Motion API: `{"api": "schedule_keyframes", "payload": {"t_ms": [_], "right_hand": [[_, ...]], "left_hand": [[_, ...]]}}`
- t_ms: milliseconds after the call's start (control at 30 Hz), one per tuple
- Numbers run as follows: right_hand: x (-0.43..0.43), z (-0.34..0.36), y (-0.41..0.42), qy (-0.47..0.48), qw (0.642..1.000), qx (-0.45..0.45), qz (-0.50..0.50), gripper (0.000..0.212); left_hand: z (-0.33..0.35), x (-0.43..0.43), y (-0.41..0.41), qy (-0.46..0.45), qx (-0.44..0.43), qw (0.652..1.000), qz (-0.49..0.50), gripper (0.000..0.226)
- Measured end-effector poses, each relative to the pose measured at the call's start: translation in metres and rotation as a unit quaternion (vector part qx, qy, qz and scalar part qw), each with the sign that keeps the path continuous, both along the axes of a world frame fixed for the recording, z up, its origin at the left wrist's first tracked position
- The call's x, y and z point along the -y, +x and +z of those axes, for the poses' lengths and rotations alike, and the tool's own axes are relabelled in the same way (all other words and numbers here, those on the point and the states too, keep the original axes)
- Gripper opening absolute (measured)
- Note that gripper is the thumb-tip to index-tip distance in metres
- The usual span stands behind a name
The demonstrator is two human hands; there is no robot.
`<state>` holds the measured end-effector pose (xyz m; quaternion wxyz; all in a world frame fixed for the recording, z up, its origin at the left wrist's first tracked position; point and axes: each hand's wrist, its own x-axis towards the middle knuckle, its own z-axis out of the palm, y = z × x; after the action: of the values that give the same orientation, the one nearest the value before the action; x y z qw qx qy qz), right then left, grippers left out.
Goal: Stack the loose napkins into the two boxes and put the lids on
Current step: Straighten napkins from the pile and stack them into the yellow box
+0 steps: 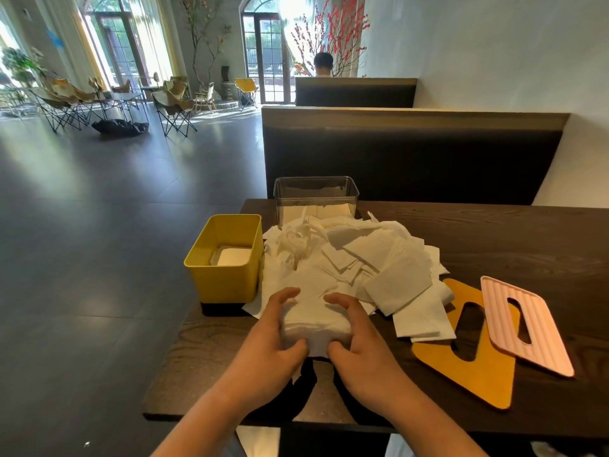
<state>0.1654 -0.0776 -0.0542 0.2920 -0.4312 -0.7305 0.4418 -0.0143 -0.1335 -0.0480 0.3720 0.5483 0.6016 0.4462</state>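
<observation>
The left hand point(270, 341) and the right hand point(362, 341) grip a squared stack of napkins point(311, 326) between them. The fingers curl over its far edge and the thumbs press its near side. The stack sits at the near end of the loose napkin pile point(369, 258), which spreads across the middle of the dark wooden table point(510, 232).

The yellow box point(227, 282) stands at the table's left edge, just beside the pile, with a few napkins at its bottom. The clear box point(316, 192) stands at the far edge, touching the pile, and is partly filled. To the right lies the yellow lid point(474, 371), with the pink lid point(527, 328) overlapping its right side. Bare tabletop shows far right and on the near side around the wrists.
</observation>
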Motion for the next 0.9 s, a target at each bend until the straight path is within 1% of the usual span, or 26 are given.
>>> {"api": "schedule_keyframes", "payload": {"t_ms": [100,200,300,433,533,633,700,767,833,900], "right_hand": [[0.003,0.0,-0.004,0.019,0.999,0.033,0.017,0.064],[0.006,0.0,-0.007,0.019,1.0,0.018,-0.013,0.055],[0.006,0.007,-0.009,0.024,1.0,-0.001,-0.019,0.053],[0.003,0.028,-0.016,0.006,0.999,-0.048,-0.016,0.054],[-0.002,0.045,-0.027,-0.004,0.997,-0.069,0.015,0.05],[-0.014,0.064,-0.043,0.011,0.997,-0.067,0.048,0.045],[-0.025,0.079,-0.054,0.014,0.996,-0.062,0.062,0.04],[-0.04,0.093,-0.07,0.018,0.995,-0.054,0.084,0.035],[-0.058,0.104,-0.087,0.01,0.995,-0.043,0.094,0.031],[-0.076,0.111,-0.106,0.004,0.995,-0.018,0.103,0.027]], "left_hand": [[0.0,0.003,-0.001,0.011,-0.076,0.997,-0.019,0.071],[-0.001,0.003,-0.006,0.019,-0.084,0.996,-0.004,0.065],[0.005,0.006,-0.013,0.024,-0.048,0.999,0.009,0.06],[0.02,0.007,-0.026,0.024,0.028,0.999,0.007,0.063],[0.034,0.004,-0.041,0.021,0.068,0.997,-0.005,0.063],[0.054,0.0,-0.061,0.025,0.087,0.996,-0.004,0.056],[0.07,-0.006,-0.077,0.018,0.072,0.997,-0.003,0.051],[0.084,-0.013,-0.097,0.004,0.038,0.999,-0.006,0.049],[0.096,-0.022,-0.115,-0.007,-0.001,1.0,-0.006,0.051],[0.106,-0.03,-0.131,-0.012,-0.02,1.0,-0.009,0.054]]}}
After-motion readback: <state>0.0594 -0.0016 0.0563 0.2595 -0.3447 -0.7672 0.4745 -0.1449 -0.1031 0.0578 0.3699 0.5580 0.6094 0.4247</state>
